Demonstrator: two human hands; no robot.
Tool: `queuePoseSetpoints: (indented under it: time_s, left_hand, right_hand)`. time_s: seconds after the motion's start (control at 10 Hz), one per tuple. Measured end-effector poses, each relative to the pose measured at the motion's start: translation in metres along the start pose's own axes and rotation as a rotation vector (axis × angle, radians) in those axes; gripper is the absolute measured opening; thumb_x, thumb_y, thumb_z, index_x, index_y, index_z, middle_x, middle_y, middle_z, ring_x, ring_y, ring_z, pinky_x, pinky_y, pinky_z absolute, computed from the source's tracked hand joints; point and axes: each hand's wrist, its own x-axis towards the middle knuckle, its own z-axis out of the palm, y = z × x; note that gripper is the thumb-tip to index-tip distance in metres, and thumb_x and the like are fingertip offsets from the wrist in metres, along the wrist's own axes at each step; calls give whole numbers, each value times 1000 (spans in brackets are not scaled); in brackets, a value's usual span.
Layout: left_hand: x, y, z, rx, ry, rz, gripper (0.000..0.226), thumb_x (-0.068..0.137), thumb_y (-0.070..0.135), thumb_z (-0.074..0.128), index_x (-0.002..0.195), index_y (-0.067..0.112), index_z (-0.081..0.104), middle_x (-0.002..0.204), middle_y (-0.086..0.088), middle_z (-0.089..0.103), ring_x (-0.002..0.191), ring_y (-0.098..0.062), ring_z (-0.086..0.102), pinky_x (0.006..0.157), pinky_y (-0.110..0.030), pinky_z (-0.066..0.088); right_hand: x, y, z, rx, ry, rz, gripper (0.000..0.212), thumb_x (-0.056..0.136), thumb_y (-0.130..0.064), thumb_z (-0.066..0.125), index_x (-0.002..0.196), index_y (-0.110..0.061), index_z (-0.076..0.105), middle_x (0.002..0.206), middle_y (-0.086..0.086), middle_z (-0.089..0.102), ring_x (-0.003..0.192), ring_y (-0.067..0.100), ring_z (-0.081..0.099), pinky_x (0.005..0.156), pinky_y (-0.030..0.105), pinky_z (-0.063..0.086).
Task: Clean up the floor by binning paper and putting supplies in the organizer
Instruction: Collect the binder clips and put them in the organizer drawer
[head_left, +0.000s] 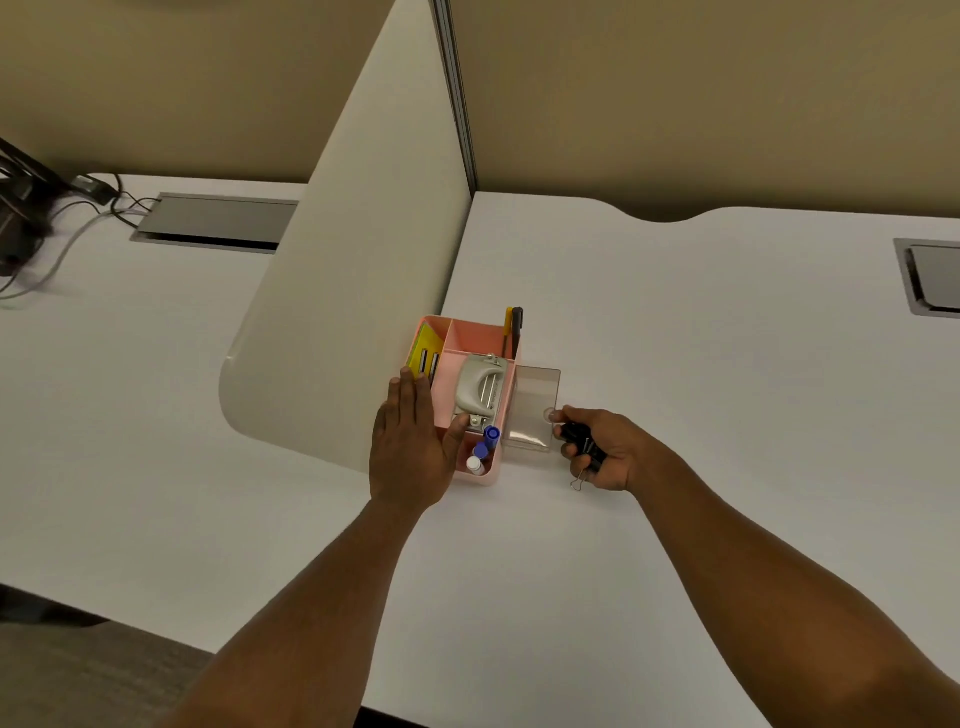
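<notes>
A pink organizer (475, 336) stands on the white desk (675, 322) beside the divider. It holds a grey hole punch (480, 389), yellow sticky notes (427, 347), blue and white markers (484, 451) and a yellow-and-black pen (513, 323). Its clear drawer (532, 405) is pulled out to the right. My left hand (413, 441) lies flat against the organizer's left side, thumb at the hole punch. My right hand (602, 449) grips black binder clips (584, 441) in its palm, fingertips at the drawer's small knob (549, 414).
A cream divider panel (353, 291) rises left of the organizer. Cables and a black device (31, 218) sit at the far left next to a grey cable hatch (218, 221). Another hatch (932, 278) is at the right edge. Carpet shows at the bottom left.
</notes>
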Motion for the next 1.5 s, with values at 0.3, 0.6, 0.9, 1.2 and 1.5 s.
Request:
queuePoseSetpoints:
  time_s: [0.3, 0.6, 0.9, 1.2, 1.5]
  left_hand:
    - [1, 0, 0, 2, -3, 0, 107, 79, 82, -8, 155, 9, 8, 164, -11, 8, 151, -27, 7, 123, -41, 16]
    - [2, -1, 3, -9, -1, -5, 103, 81, 81, -2, 156, 11, 9, 164, -10, 10, 151, -27, 8, 122, -41, 15]
    - [1, -1, 3, -6, -2, -7, 104, 81, 81, -4, 155, 10, 9, 164, -10, 11, 151, -28, 8, 122, -40, 14]
    - [2, -1, 3, -2, 0, -3, 104, 81, 81, -3, 155, 10, 10, 164, -11, 11, 151, -28, 8, 121, -40, 13]
    - [1, 0, 3, 3, 5, -7, 104, 81, 81, -4, 155, 10, 9, 164, -10, 9, 151, -27, 7, 121, -39, 11]
  right_hand:
    - [-6, -2, -12, -41, 36, -7, 34, 96, -27, 56, 75, -14, 79, 69, 1, 64, 48, 11, 46, 35, 18, 32]
    - [-4, 6, -14, -74, 76, 7, 24, 95, -27, 57, 88, -13, 75, 71, 3, 64, 48, 12, 46, 36, 18, 32]
    - [-20, -12, 2, 271, 277, -343, 31, 99, -38, 47, 82, -15, 58, 72, 3, 58, 52, 13, 43, 42, 22, 31]
    - [-23, -14, 73, 178, 227, -758, 16, 101, -19, 48, 100, -19, 64, 85, 4, 66, 65, 17, 55, 57, 28, 48]
    - [-13, -4, 76, 96, 251, -751, 32, 102, -25, 41, 91, -14, 69, 91, 1, 70, 83, 11, 65, 74, 23, 48]
